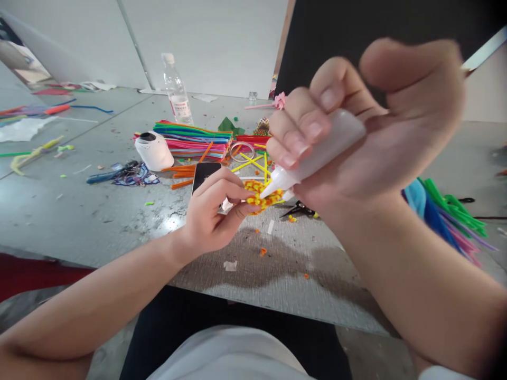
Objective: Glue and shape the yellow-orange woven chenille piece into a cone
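Note:
Between the thumb and fingers of my left hand [217, 211] is a small fuzzy yellow and orange piece [259, 203], held above the table. My right hand [348, 121] wraps its fingers round a translucent white squeeze bottle [328, 145], tilted down to the left. The pointed nozzle reaches the face of the fuzzy piece; whether it touches cannot be made out. Just beyond my left hand lies a dark phone [206, 171], partly covered by the fingers. Black-bladed scissors [301, 209] rest on the table to the right of the piece.
Bundled coloured pipe cleaners [198, 140] lie behind my hands, near a water bottle [178, 95], a white device [153, 151] and a tape ring [242, 152]. More pipe cleaners [451, 211] are at the right. Scraps dot the grey table [130, 232].

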Demonstrator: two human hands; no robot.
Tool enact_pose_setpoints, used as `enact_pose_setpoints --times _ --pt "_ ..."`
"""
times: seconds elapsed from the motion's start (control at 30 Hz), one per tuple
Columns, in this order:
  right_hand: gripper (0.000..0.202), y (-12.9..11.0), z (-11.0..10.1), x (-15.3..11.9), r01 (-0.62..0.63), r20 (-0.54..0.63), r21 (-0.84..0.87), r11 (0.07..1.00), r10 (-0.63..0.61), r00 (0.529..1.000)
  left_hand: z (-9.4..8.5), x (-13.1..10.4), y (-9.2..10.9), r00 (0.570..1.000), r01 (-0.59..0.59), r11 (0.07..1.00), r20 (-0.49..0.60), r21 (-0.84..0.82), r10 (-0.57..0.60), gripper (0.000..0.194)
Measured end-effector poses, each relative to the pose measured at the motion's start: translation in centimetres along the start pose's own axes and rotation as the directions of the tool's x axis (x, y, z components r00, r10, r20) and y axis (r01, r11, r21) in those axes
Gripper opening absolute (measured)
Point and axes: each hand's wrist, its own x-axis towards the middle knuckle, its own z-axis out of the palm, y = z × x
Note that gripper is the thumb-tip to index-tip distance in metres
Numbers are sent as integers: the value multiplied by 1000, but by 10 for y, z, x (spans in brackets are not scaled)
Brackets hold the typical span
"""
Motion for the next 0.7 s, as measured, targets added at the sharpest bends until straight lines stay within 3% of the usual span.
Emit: enact_pose_setpoints --times 0.23,0.4,0.7 --pt "42 2 -1 1 56 23 9 998 -57 998 -1 -1 -1 1000 10 1000 -9 8 -10 18" --pt "40 -1 -1 2 -58 -51 43 997 60 997 -1 -2 -3 1000 -8 999 -1 39 8 17" --pt "33 -2 -2 1 -119 -59 44 992 122 991 -4 -2 -6 997 -74 995 5 68 74 16"
